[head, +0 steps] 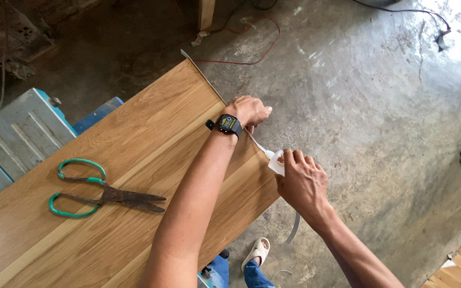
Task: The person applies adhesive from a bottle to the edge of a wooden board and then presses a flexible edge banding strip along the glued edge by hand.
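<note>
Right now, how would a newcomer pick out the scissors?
Start at the wooden panel that fills the lower left. On its left part, well away from both hands at the panel's far edge, lie the scissors. They alone have green loop handles and dark rusty blades.

scissors (105,195): on the wood panel (134,160), well left of both hands
edge strip (230,109): along the panel's far edge, under the hands
floor (374,106): right of the hands

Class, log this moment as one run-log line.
left hand: pressing edge strip | right hand: holding white trimmer | scissors: idle on board
</note>
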